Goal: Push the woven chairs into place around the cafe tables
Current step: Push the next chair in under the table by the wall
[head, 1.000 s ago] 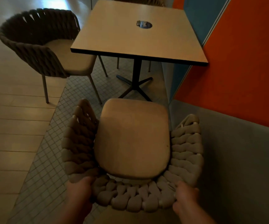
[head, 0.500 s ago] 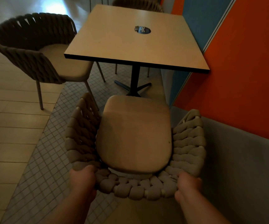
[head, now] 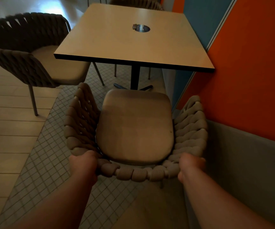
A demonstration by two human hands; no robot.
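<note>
1. Sliding forward over the last second, the near woven chair (head: 134, 173) is closing on the tabletop (head: 130, 40). The front edge of its seat cushion (head: 136, 123), earlier short of the pedestal (head: 135, 76) feet, is now overlapping them in our view.
2. We are gripping the chair's back rim with both hands. Our left hand (head: 83, 164) is curling over the left rear corner. Our right hand (head: 191, 165) is wrapping the right rear corner, with the thumb showing underneath.
3. We are judging the push as well along but unfinished. The cushion is still sitting just short of the tabletop's near edge rather than under it, so a little more forward travel is looking necessary.
4. The chair is showing thick taupe rope woven in chunky loops around a curved back and arms. These are cradling a tan cushion with rounded corners, and part of a slim leg is peeking out below the rear right.
5. It is standing on the small-tiled floor strip (head: 51, 146), squared to the table's near side and running just beside the orange wall (head: 249, 71) on our right, so we are expecting little sideways room.
6. A darker woven chair (head: 26, 52) is sitting at the table's left side with its seat partly under the tabletop. Another chair back (head: 136, 1) is showing beyond the far edge.
</note>
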